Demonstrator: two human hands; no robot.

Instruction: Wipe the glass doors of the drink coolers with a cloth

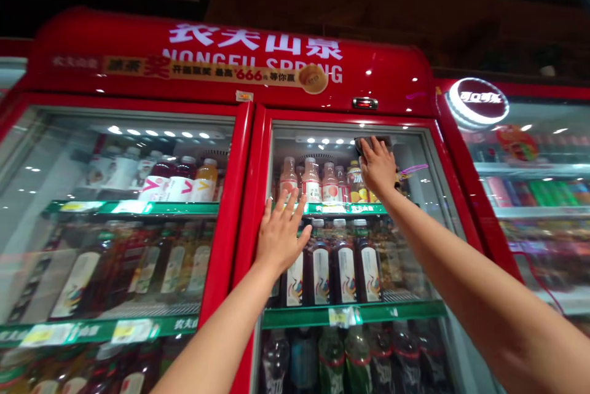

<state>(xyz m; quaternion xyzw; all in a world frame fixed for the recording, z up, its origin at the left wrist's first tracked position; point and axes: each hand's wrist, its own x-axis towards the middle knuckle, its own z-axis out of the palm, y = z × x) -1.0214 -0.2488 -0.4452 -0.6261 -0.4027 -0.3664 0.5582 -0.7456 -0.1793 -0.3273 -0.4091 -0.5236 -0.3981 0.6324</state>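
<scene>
My left hand [282, 231] lies flat with fingers spread against the right glass door of a red drinks fridge, close to its red frame [252, 197]. Higher up, my right hand [378, 166] presses a dark piece, which looks like a cloth [358, 146], to the top of the same glass. The fingers are stretched out over it, and most of it is hidden beneath them. Behind the glass, pink-labelled bottles [311, 182] stand on the upper shelf. Dark bottles with white labels [345, 268] fill the shelf below.
The left glass door [138, 259] is shut, with rows of bottles behind it. A lit sign panel [258, 50] tops the fridge, with a small red display [365, 103] under it. Another red-framed fridge [544, 197] adjoins on the right.
</scene>
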